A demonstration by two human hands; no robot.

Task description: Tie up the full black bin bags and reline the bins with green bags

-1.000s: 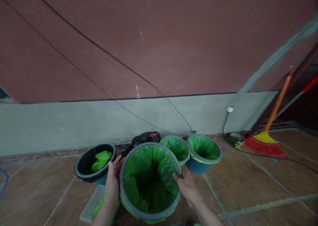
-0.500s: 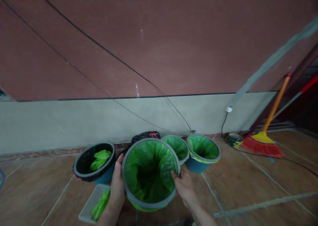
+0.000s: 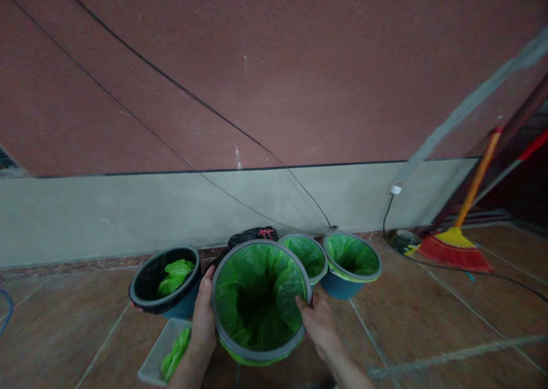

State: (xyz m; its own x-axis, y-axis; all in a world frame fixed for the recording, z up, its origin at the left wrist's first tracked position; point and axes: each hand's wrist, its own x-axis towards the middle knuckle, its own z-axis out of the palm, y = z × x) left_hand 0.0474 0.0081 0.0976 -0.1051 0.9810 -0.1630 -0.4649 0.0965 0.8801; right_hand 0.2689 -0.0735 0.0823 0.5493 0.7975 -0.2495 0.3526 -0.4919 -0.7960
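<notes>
Tiled floor [image 3: 428, 315] by the wall: you've got the green-lined bin [image 3: 260, 298] near centre, left hand [image 3: 204, 319] and right hand [image 3: 315, 320] both clamped on its rim, black-lined bin [image 3: 165, 283] just left, two more green-lined bins [image 3: 327, 260] far right, broom [image 3: 456, 243] beyond.

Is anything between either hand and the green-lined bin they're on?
Nothing visible. The left hand and right hand grip opposite sides of the green-lined bin at its grey rim, with no object between.
</notes>
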